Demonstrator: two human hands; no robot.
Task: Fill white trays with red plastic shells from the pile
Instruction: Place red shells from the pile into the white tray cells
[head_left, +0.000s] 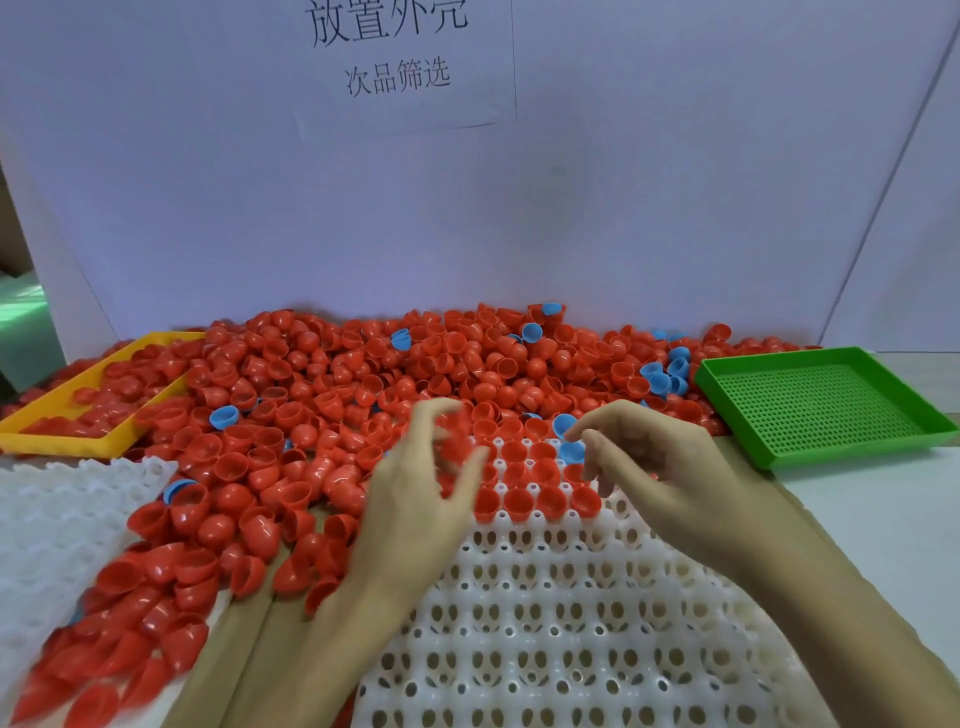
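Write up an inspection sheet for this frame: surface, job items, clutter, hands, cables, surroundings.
Surface: pale table, brown strip at left.
Job items: red shells heaped across the back; white tray with only its far rows filled; second white tray at left.
Clutter: blue shells mixed in; yellow tray holding red shells; green tray.
Hands: left hand blurred, around red shells; right hand curled, contents unclear.
Cables: nothing seen.
Surroundings: white backboard with printed sign.

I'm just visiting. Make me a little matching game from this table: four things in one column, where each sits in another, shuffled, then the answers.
Things:
1. green tray
2. yellow tray
3. white tray with some red shells seated
4. paper sign

Places:
A. on the back wall
B. far left, partly under the pile
C. far right
D. nearest, under both hands

Pairs: 1-C, 2-B, 3-D, 4-A
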